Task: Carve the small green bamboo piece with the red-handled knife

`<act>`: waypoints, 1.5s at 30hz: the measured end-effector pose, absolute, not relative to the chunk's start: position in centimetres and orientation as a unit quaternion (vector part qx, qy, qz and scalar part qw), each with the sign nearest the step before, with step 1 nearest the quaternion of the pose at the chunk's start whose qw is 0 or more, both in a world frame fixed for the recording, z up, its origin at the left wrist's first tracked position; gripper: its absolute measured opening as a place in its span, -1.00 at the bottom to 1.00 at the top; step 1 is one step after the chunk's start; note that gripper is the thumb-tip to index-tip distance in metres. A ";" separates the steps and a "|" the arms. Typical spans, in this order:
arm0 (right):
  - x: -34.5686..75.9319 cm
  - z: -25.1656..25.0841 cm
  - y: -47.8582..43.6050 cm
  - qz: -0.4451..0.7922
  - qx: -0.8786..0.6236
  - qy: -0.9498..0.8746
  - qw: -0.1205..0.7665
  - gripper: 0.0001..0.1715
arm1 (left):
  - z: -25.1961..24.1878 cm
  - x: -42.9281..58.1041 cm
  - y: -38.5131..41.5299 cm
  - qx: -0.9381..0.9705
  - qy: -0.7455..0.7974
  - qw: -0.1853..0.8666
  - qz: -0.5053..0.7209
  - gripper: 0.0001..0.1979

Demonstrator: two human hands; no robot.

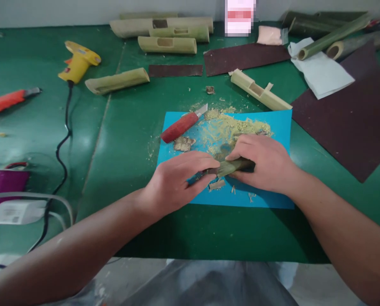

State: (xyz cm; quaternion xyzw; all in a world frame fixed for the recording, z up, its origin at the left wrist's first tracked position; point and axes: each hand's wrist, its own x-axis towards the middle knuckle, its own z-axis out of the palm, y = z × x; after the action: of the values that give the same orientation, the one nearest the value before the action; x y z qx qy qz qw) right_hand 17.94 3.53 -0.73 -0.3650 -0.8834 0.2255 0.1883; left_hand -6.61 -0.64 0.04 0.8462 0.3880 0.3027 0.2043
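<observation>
Over a blue sheet point(177, 193), my right hand point(261, 163) grips a short green bamboo piece point(228, 167). The thumb and fingers of my left hand point(183, 176) pinch a small dark strip point(211, 171) against the left end of that piece; what the strip is cannot be made out. Beyond my hands, pale green shavings point(234, 127) cover part of the sheet. A red-handled knife point(181, 127) lies at the sheet's upper left, its blade pointing up and right. Just below it rests a brownish scrap point(182, 143).
Cut bamboo tubes point(167, 45) line the back, and another point(261, 90) lies behind the sheet. A yellow glue gun point(78, 61) with a black cord, an orange cutter point(7, 102) and a purple box point(8, 189) are at left. Dark sandpaper point(352, 114) and white paper point(325, 74) lie right.
</observation>
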 end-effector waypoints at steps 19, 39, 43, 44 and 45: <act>18.0 -0.7 3.6 0.232 -0.364 -0.884 0.180 -0.87 | 0.3 -7.2 -0.4 0.877 0.374 0.183 0.240 -0.86; 17.9 -0.7 3.6 0.225 -0.367 -0.884 0.180 -0.89 | -0.5 -6.9 1.0 0.853 0.358 0.237 0.296 -0.84; 17.8 -0.7 3.6 0.224 -0.359 -0.887 0.182 -0.88 | -0.5 -6.6 1.6 0.868 0.337 0.224 0.289 -0.81; 17.8 -0.7 3.6 0.223 -0.360 -0.888 0.182 -0.88 | -0.5 -6.5 1.7 0.869 0.336 0.225 0.286 -0.79; 17.8 -0.8 3.6 0.222 -0.361 -0.887 0.183 -0.87 | -0.5 -6.4 1.8 0.871 0.334 0.227 0.280 -0.78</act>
State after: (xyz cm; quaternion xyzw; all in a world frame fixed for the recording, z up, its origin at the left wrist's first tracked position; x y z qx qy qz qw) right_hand 17.83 3.63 -0.77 -0.3612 -0.8871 0.2218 0.1829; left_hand -6.40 1.84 -0.48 0.8705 0.3345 0.2805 0.2273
